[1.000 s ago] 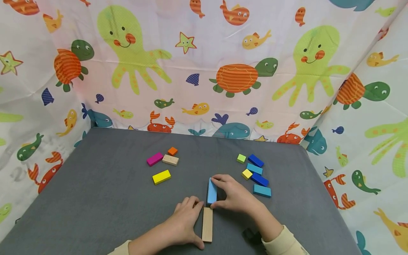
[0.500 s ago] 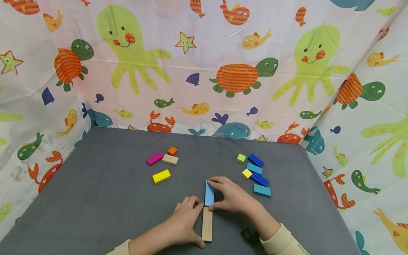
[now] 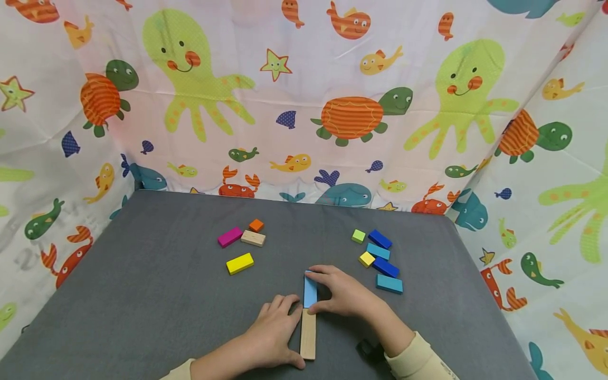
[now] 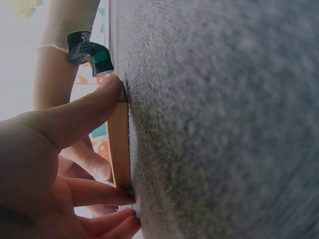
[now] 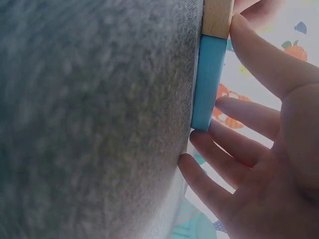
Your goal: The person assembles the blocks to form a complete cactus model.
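Your L hand (image 3: 275, 335) spans the wooden block (image 3: 308, 338), thumb & fingertips pinching its ends; your R hand (image 3: 345, 292) grips the blue block (image 3: 310, 295) just beyond. Done: 2 blocks end to end, touching, on grey cloth (image 3: 157, 295). Unjoined: L-side group (image 3: 253, 238) of 4, R-side group (image 3: 378, 252) of 6.

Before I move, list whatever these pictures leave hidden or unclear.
Head: left sleeve, cut off by the bottom edge.
Left wrist: blue block, mostly hidden behind the left hand.
Right wrist: wooden block, cut off by the top edge; gray cloth, mostly blurred.
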### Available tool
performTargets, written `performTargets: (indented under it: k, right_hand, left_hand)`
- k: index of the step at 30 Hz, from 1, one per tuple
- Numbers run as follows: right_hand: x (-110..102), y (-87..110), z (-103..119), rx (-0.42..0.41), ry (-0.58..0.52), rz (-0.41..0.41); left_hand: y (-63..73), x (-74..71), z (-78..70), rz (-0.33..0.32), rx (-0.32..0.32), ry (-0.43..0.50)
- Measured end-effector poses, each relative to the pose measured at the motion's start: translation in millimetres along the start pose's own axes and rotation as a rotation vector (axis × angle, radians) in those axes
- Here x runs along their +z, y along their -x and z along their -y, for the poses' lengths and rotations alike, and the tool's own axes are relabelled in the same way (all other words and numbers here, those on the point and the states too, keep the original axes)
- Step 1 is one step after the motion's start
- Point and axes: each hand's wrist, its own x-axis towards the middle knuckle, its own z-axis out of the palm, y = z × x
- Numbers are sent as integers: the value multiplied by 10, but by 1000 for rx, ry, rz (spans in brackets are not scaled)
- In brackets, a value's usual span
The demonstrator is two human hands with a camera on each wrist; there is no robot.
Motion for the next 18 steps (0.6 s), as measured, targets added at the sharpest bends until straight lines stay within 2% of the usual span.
performTargets:
  k: [4,7,13,18]
  right_hand:
    - [1,8,19,0,-12,-8]
    - [-9,29,13,0,-9,-48]
    - [-113,95,-58,44,20,-217]
    - [-246,153,-187,105,65,-344]
  left_hand:
    - [-3,12,4,5,0,-6]
    - [9,-6,16,3,11,-6]
    - [24,-135,55,-38,34,33]
    - [-15,-173,66,-95,124,38]
